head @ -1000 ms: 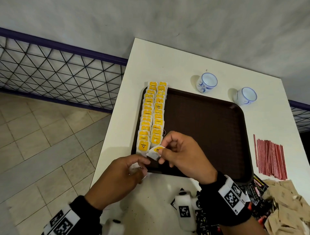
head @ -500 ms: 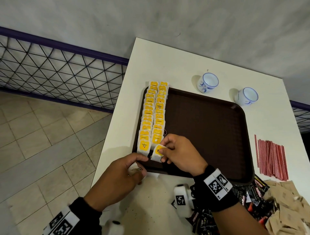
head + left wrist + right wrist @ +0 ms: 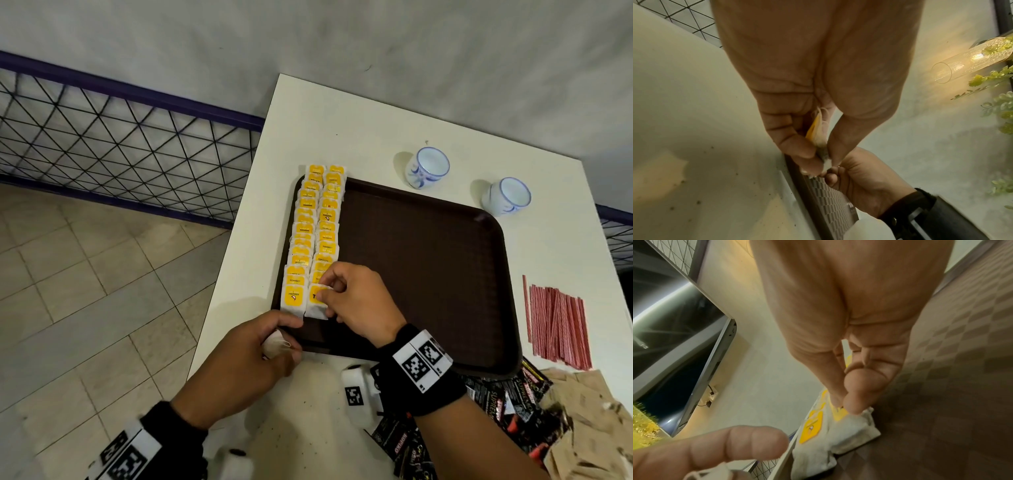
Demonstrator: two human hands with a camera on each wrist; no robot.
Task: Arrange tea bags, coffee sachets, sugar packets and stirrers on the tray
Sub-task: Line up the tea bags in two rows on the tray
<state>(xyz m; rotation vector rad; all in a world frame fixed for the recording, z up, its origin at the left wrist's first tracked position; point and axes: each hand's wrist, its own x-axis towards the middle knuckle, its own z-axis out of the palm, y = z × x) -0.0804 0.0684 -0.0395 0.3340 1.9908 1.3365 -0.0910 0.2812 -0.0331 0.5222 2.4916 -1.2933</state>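
Laying the nearest tea bag (image 3: 317, 303) at the near end of the inner row of tea bags (image 3: 327, 233) on the tray (image 3: 428, 274); outer row (image 3: 301, 246) just beside it, along the tray's left edge. To land it well: overlap the bag behind by the same step as the rest, yellow tag up, side edge parallel to the neighbour in the outer row, press flat before letting go, keep the string tucked under. Risk, as a guess: nudging the stacked bags behind and fanning the row. Right hand (image 3: 356, 301) over the near-left corner of the tray, wrist toward the body, fingertips (image 3: 854, 404) together and pinching the bag at its yellow tag, remaining fingers curled in; bag already touching the tray surface. Left hand (image 3: 239, 363) at the tray's near-left edge, thumb and fingers (image 3: 797, 146) clamped on spare tea bags (image 3: 818, 134), how many not clear, ready to feed the next one. Still off the tray: stirrers (image 3: 558, 325) on the table (image 3: 308, 120) to the right, coffee sachets (image 3: 507, 404) and brown sugar packets (image 3: 589, 428) piled at the near right. Rest of the tray bare, so plenty of room for further rows. Two cups (image 3: 428, 168) beyond the far edge, well apart from the work.
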